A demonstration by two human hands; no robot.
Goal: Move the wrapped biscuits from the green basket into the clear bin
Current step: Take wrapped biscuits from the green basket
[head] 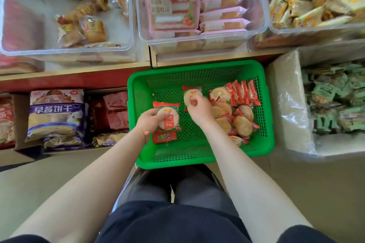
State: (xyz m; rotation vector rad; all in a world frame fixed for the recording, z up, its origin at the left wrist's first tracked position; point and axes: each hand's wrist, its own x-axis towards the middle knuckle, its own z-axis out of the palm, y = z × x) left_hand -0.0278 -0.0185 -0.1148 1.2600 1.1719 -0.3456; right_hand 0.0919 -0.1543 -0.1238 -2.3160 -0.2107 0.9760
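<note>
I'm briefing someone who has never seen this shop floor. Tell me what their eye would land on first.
The bright green basket at centre, with a pile of wrapped biscuits along its right side. Over it, the left hand grips one biscuit packet and the right hand pinches another packet. Above, three clear bins of snacks line the top, the middle bin stacked with pink packs.

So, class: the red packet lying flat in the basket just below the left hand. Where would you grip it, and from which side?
Pinch the red packet by its right edge, coming from above on the right. It lies flat on the green basket floor with bare mesh there, while the left hand, gripping a biscuit pack, crowds its upper left.
</note>
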